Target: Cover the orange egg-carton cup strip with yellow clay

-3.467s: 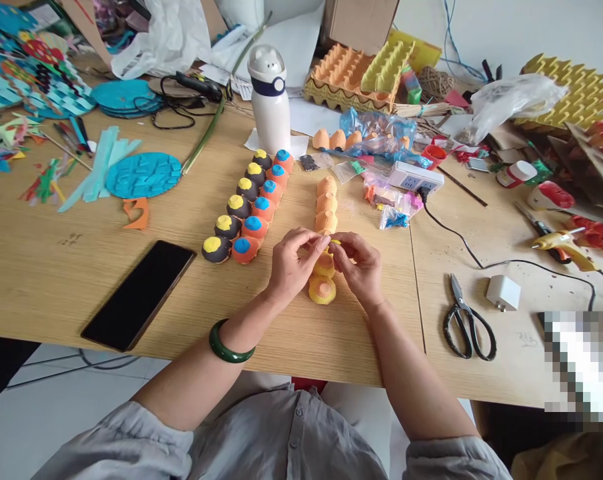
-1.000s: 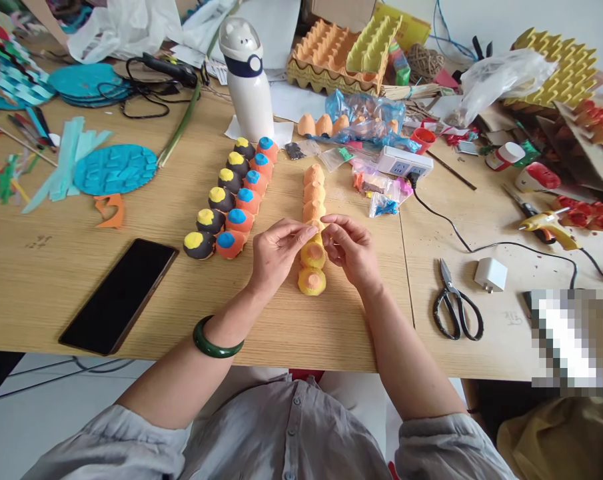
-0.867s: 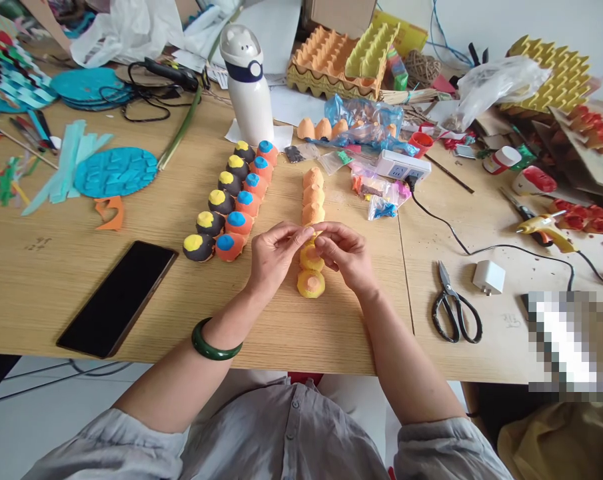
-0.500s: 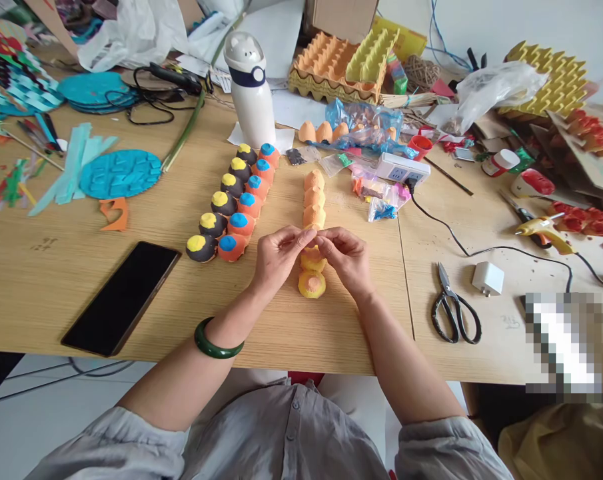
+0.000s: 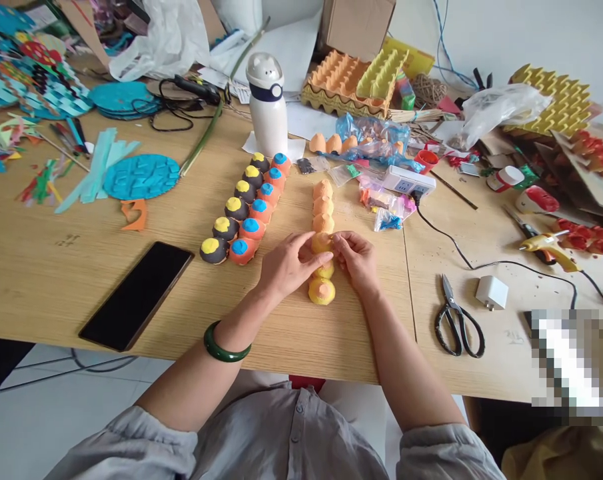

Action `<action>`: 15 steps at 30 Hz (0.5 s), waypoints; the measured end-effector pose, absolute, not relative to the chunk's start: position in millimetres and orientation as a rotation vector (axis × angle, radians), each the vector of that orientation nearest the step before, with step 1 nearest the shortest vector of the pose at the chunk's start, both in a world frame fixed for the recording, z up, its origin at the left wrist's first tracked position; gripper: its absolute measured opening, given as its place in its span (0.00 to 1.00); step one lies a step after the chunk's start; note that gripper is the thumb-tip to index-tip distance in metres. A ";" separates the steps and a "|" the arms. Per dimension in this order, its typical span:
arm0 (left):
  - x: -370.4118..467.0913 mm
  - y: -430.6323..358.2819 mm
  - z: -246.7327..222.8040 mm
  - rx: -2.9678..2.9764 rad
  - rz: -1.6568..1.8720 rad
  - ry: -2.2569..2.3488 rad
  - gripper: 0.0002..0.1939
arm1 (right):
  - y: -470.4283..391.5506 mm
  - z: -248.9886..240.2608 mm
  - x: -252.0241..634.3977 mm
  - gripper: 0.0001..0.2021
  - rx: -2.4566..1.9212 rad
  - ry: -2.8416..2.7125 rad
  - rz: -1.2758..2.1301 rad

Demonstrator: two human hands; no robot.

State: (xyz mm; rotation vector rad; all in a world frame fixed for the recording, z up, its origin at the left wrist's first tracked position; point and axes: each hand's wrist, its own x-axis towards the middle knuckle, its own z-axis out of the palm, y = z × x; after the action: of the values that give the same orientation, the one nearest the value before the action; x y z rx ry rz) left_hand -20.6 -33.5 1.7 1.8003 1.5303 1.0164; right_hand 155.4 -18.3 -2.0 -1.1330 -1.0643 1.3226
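orange-yellow cup strip (image 5: 324, 223) | left grip (image 5: 287, 268) spread about third-nearest cup (image 5: 322, 243) | right grip (image 5: 358, 261) pressed together at that cup's right edge

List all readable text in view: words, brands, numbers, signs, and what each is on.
No legible text.
Dark marks on the tabletop, near the phone: too small to read.
Faint marks near the white plug adapter: too faint.
Print-like lines on paper beside the white bottle: too small.
Pixelated patch, lower right: unreadable.
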 end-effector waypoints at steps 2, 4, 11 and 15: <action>-18.4 -34.8 0.5 1.802 0.983 1.505 0.32 | -17.3 -2.6 155.9 0.23 -1.128 -1.067 1.323; -17.4 -34.4 -1.8 1.770 0.973 1.456 0.36 | -15.9 -3.7 156.4 0.23 -1.124 -1.057 1.322; -16.0 -28.2 -10.7 1.692 1.033 1.389 0.34 | -8.9 -7.3 156.5 0.24 -1.088 -0.958 1.222; -15.1 -22.9 -16.3 1.672 1.075 1.315 0.30 | -4.4 -9.3 156.9 0.20 -1.157 -0.934 1.054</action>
State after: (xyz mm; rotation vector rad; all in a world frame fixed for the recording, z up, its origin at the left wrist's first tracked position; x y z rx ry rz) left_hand -15.1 -22.9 -16.3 1.6720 1.3152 1.0751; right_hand 156.9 -4.4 -9.3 -1.1569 -0.9339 1.0540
